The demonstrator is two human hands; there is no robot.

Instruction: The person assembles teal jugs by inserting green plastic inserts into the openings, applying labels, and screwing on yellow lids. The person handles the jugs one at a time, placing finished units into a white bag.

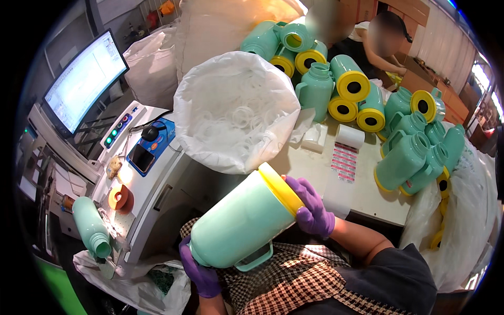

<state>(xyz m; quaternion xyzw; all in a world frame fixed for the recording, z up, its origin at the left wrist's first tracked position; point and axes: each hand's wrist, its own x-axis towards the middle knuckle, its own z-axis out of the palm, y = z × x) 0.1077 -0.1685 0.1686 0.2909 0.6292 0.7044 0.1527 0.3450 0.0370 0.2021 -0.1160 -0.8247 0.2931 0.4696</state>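
I have the green jug tilted over my lap. My left hand grasps its neck end; my right hand clasps its yellow base

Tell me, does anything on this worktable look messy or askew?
Yes. The mint-green plastic jugs with yellow bases lie in a jumble on the white worktable, some upright, many tipped, and a roll of paper labels trails unrolled beside them.

upper left: tilted monitor with pale lit screen. centre: open white plastic bag. on the table: white label roll trailing pink-printed labels.
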